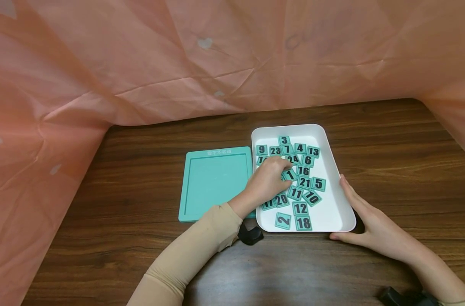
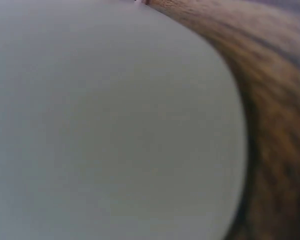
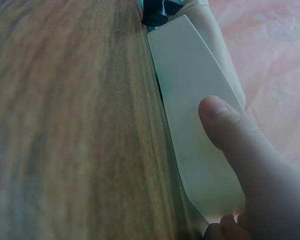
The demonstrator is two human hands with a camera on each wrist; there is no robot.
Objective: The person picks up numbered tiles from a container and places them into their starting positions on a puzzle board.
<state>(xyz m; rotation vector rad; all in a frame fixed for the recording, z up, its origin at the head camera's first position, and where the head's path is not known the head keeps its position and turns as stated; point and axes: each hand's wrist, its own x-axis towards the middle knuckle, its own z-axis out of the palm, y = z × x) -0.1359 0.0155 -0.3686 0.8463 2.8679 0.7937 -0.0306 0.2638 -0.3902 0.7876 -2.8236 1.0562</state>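
A white tray (image 1: 333,214) holds several turquoise number tiles, lying loose with their numbers up. Over its left side reaches my left hand (image 1: 266,177), with thumb and fingers pinching the tile marked 1 (image 1: 291,174). That hand covers a few tiles beneath it. My right hand (image 1: 373,225) holds the tray's near right corner from outside, fingers along the right wall and thumb on the near wall. In the right wrist view the thumb (image 3: 217,112) presses the tray's outer wall (image 3: 190,100). Mostly the blurred pale tray wall (image 2: 115,125) fills the left wrist view.
A flat turquoise frame (image 1: 217,182) with a recessed middle lies against the tray's left side. Both rest on a dark wood table (image 1: 140,170). A pink sheet (image 1: 178,63) hangs behind and at the sides. Black wrist devices (image 1: 250,234) sit by both wrists.
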